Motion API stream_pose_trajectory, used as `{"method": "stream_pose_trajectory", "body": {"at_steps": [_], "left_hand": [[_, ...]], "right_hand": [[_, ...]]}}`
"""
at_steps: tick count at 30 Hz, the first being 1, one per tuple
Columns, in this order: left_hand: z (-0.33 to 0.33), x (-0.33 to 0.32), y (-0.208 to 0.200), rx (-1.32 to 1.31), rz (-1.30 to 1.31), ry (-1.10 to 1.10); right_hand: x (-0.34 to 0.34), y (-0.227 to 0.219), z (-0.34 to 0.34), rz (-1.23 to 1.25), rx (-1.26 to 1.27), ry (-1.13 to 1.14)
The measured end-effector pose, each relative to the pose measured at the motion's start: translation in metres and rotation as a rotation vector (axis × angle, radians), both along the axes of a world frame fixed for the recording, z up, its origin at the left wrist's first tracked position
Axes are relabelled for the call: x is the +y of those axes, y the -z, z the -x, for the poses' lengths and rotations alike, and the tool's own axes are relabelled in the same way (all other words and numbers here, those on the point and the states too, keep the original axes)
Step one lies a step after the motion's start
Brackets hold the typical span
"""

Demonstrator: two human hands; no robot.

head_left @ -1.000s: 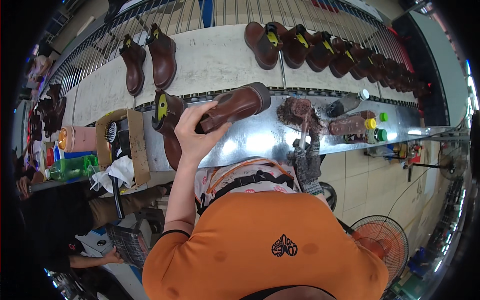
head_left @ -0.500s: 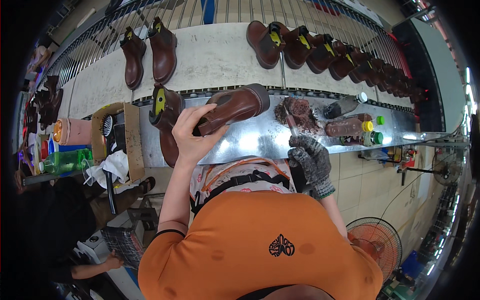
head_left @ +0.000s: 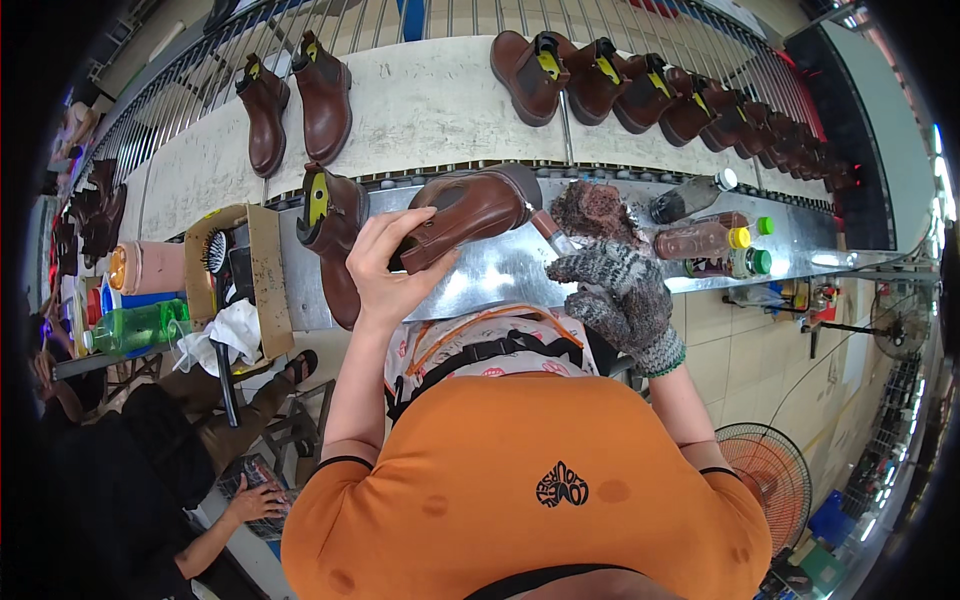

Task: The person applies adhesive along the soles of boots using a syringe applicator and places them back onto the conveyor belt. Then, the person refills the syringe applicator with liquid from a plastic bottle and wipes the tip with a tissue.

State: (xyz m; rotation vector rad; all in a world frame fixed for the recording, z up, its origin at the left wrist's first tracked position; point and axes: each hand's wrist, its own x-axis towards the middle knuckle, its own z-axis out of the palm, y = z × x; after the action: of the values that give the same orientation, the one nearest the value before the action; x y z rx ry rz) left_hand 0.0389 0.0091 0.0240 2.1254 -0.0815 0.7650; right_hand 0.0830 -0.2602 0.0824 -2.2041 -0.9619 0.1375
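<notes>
Stretching across the far side, a long pale conveyor belt (head_left: 430, 105) carries a row of brown boots (head_left: 527, 85) on its right part and a pair of brown boots (head_left: 323, 110) on its left. Nearer than the belt runs a shiny steel bench (head_left: 490, 275), narrower and strewn with dark crumbs on its right half. At the bench's left end sits an open cardboard box (head_left: 270, 285), with a black-handled hairbrush (head_left: 216, 252) and a crumpled white cloth (head_left: 238, 332) at it. Lying tilted on its side over the middle of the bench is the brown boot in hand (head_left: 468, 213), its dark sole edge showing at the right end; whether it touches the steel cannot be told. Just left of it stands another brown boot (head_left: 338, 210), partly behind the wrist. Grey knit covers the right hand (head_left: 622, 300), its fingers curled around a slim tool. Bare, the left hand (head_left: 388, 268) grips the boot by its shaft, thumb on the near side, fingers on the far. Beyond the glove rests a dark brown clump (head_left: 592, 208), and right of that lie capped plastic bottles (head_left: 692, 241). Smallest is the slim tool (head_left: 547, 229), its tip at the boot's sole end.
</notes>
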Motion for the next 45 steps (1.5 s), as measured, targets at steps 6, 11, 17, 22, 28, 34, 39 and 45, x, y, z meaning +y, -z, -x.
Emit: {"method": "stream_pose_trajectory", "body": {"at_steps": [6,11,17,22,28,34,39,45], "left_hand": [[0.001,0.0,0.002,-0.009,-0.012,0.005],[0.002,0.0,0.001,-0.001,-0.012,0.023],[0.002,0.005,0.001,-0.016,-0.021,0.008],[-0.036,0.018,-0.008,0.056,0.269,-0.046],[-0.144,0.045,-0.037,-0.064,-0.488,0.071],[-0.259,0.037,-0.004,-0.107,-1.193,0.118],[-0.282,0.019,0.068,0.166,-1.362,0.088],[-0.252,-0.003,0.061,0.299,-1.018,0.038]], "right_hand": [[0.001,-0.002,-0.004,-0.028,-0.022,-0.039],[-0.006,0.015,-0.007,-0.331,0.167,0.046],[-0.034,0.022,-0.007,-1.068,1.06,0.499],[-0.037,0.081,0.009,-0.869,0.753,0.679],[-0.045,0.222,0.055,-0.733,0.73,0.802],[-0.044,0.241,0.046,-0.216,0.32,0.786],[-0.04,0.229,0.048,-0.1,0.186,0.773],[-0.043,0.247,0.049,-0.173,0.254,0.797]]}}
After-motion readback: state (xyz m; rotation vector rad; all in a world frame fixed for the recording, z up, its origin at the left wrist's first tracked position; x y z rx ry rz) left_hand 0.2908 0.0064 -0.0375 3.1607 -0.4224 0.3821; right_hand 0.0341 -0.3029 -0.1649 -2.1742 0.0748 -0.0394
